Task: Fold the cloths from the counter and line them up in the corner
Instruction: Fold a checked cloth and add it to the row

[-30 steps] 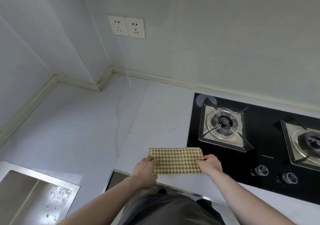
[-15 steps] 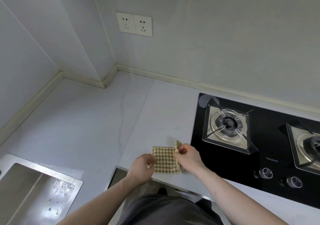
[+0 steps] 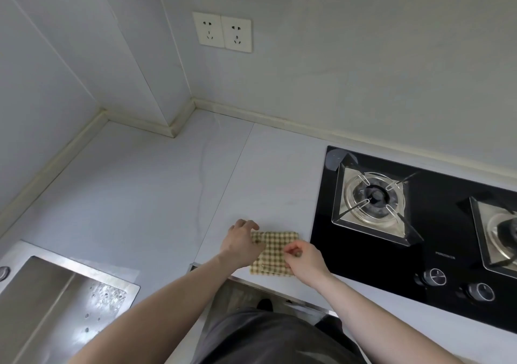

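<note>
A small green-and-cream checked cloth [image 3: 275, 253] lies folded into a flat square on the pale counter [image 3: 156, 195], close to its front edge and just left of the hob. My left hand [image 3: 241, 244] rests over the cloth's left edge, its bent fingers holding the far left corner. My right hand [image 3: 305, 257] sits at the cloth's right side, with curled fingers and thumb pinching the top layer. The counter's back corner [image 3: 179, 128] by the wall has no cloth in it.
A black glass gas hob [image 3: 447, 240] with two burners and two knobs fills the counter's right side. A steel sink [image 3: 50, 293] is sunk in at the lower left. Two wall sockets [image 3: 222, 32] sit above the corner.
The long cloth strip was folded in half: my right hand carried its right end over to the left. The cloth now lies as a compact square with both hands on it.
</note>
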Motion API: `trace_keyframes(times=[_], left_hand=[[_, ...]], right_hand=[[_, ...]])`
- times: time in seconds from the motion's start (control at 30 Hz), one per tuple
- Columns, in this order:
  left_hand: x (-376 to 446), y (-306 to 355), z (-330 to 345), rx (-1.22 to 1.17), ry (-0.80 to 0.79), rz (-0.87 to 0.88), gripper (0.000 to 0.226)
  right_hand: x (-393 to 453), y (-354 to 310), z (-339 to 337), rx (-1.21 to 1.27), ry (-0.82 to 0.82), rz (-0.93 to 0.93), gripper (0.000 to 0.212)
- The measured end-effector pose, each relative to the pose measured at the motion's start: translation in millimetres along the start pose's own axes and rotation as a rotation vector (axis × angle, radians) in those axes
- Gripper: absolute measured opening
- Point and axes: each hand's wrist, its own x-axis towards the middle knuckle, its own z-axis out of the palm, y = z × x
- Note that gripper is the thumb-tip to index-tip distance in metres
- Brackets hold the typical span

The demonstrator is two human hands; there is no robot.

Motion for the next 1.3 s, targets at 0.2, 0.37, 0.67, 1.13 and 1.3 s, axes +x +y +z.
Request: trace_keyframes(times=[0.2, 0.37, 0.67, 1.13, 1.3], left_hand=[[4.9, 21.9, 16.1, 0.310, 0.017, -0.025, 0.037], [2.3, 15.8, 20.0, 0.180, -0.081, -0.206, 0.041], [-2.2, -6.1, 19.1, -0.151, -0.033, -0.195, 0.003], [17.3, -2.1, 6.9, 0.176, -0.134, 0.173, 0.052], [12.7, 5.5, 9.1, 0.133, 0.005, 0.255, 0.018]], right_hand=[[-7.4, 17.6, -23.7, -0.060, 0.099, 0.001, 0.013], [-2.0, 17.4, -27.7, -0.057, 0.078, 0.031, 0.030], [34.9, 2.2, -15.6, -0.030, 0.047, 0.117, 0.073], [32.2, 0.2, -19.3, -0.143, 0.056, -0.029, 0.010], [17.8, 4.8, -22.4, -0.197, 0.091, -0.099, 0.024]])
